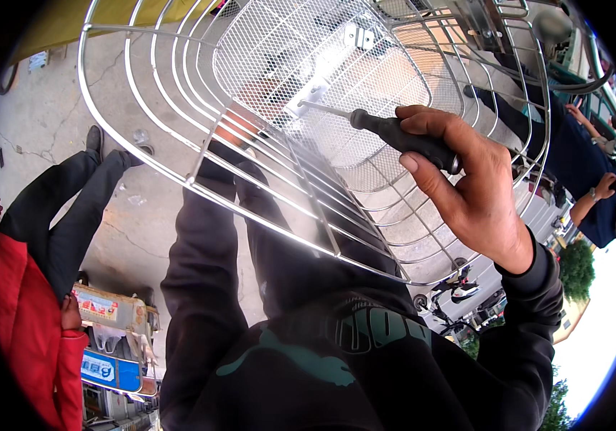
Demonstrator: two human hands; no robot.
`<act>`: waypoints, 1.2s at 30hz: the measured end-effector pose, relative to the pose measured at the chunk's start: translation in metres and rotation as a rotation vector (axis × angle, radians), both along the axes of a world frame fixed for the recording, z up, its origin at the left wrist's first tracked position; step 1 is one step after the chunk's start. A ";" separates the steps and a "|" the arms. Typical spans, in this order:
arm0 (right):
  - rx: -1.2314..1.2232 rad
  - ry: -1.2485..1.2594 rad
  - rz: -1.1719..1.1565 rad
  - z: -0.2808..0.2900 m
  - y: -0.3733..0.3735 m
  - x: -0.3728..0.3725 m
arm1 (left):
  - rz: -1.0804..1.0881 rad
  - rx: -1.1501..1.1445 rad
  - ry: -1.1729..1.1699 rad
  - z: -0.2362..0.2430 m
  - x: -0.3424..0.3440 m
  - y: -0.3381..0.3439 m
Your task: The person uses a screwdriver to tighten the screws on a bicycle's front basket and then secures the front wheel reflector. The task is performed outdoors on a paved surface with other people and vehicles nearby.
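A silver wire basket [191,182] with fine mesh panels fills the space in front of me. My right hand [469,169] is closed round the black handle of a screwdriver [394,131], its thumb and fingers along the grip. The shaft points left, and its tip meets a shiny metal plate [316,85] at the basket's mesh, near a screw head. My left hand [244,118] is behind the wires and mesh, close to the plate's lower end. Its fingers are mostly hidden there, so their grip does not show.
On the left stands a person in a red jacket [24,309], near a blue and white box-like object [110,370]. Another person in a dark shirt [584,169] is at the right, with a hand on a dark object. Grey concrete floor [49,86] lies below.
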State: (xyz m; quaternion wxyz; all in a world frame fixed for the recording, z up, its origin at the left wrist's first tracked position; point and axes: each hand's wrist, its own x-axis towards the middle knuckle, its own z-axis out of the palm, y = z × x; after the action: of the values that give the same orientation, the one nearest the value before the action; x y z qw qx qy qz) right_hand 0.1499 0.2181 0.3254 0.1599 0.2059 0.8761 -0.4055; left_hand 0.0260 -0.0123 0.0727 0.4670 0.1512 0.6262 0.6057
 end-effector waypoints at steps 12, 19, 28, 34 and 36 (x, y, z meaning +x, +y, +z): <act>0.235 0.016 0.215 0.009 -0.024 -0.018 | 0.011 0.056 0.005 -0.001 -0.005 0.010; 0.489 -0.119 0.587 0.020 -0.040 -0.059 | -0.099 0.097 0.053 -0.003 -0.012 0.028; 0.438 -0.215 0.462 0.032 -0.071 -0.070 | -0.194 0.217 0.159 -0.013 -0.003 0.013; 0.562 -0.383 0.028 0.024 -0.095 -0.062 | -0.100 0.176 0.544 -0.025 0.017 0.001; 0.670 -0.330 0.096 0.024 -0.090 -0.054 | -0.042 0.195 0.562 -0.032 0.031 0.001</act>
State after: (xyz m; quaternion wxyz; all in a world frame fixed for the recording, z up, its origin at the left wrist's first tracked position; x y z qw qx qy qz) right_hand 0.0961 0.1283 0.3492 0.2413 0.2681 0.9314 -0.0498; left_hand 0.0566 -0.0116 0.0410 0.2709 0.3701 0.6667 0.5875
